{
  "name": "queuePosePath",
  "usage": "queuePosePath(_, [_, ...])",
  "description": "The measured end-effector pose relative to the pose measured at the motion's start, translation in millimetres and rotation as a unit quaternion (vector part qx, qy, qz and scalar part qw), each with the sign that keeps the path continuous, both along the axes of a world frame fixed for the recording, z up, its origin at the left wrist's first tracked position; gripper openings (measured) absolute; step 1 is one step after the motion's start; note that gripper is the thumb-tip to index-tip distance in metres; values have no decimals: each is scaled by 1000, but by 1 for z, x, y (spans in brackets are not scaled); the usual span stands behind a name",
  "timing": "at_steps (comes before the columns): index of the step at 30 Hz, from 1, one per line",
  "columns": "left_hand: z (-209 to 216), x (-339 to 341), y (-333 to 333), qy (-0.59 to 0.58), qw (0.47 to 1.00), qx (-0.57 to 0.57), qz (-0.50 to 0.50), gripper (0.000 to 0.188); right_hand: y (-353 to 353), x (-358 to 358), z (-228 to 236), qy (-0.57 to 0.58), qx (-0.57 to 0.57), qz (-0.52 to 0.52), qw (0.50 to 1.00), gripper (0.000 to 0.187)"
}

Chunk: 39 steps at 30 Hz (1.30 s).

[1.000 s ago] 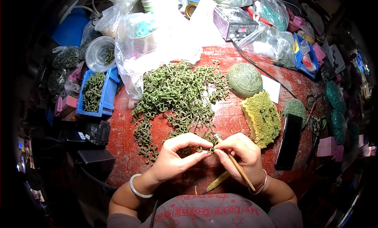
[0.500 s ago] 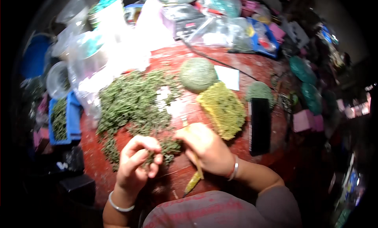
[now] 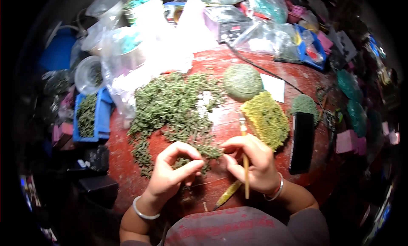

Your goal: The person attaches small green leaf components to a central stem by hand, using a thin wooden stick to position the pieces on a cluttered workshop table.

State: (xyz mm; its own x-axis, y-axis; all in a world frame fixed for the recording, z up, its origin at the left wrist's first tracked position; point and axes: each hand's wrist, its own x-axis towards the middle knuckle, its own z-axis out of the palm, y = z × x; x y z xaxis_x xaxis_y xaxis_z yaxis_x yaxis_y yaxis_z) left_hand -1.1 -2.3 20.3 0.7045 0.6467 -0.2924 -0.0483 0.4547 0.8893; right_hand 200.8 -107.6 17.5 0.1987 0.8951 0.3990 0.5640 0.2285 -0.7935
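Observation:
My left hand (image 3: 176, 171) is curled, thumb and fingers drawn together at the near edge of a heap of small green sprig-like pieces (image 3: 165, 101). Anything between those fingertips is too small to make out. Facing it, my right hand (image 3: 257, 165) grips a slim tan stick (image 3: 246, 178) with a pale upper end, standing nearly upright. Its thumb and index finger also close near a tiny green bit, close to the heap. Below the right hand, a yellow-handled tool with a dark point (image 3: 227, 195) lies on the red table (image 3: 170, 201).
Beyond my right hand lie a rough yellow-green pad (image 3: 267, 120), a green dome (image 3: 242, 81), a white paper (image 3: 273, 88) and a black slab (image 3: 302, 142). At left stands a blue bin (image 3: 102, 114) holding green pieces. Plastic bags and a black device (image 3: 227, 23) crowd the back.
The view has shifted, so the table's things sit farther right. My hands have come to face each other, and the stick in my right hand has turned more upright.

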Motion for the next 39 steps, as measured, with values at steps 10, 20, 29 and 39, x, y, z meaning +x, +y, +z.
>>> queuePosePath(10, [-10,3,-3,62,933,353,-23,38,-3,-8,-3,273,-33,-2,961,18])
queuePosePath(20, [-6,9,-4,24,940,340,-24,32,-5,-5,-5,403,-108,72,906,16])
queuePosePath(29, [-14,6,1,9,920,389,-40,21,-3,-6,-7,273,-101,83,953,11])
queuePosePath(39, [-12,5,1,37,929,367,-8,20,3,-2,1,72,77,96,990,29])
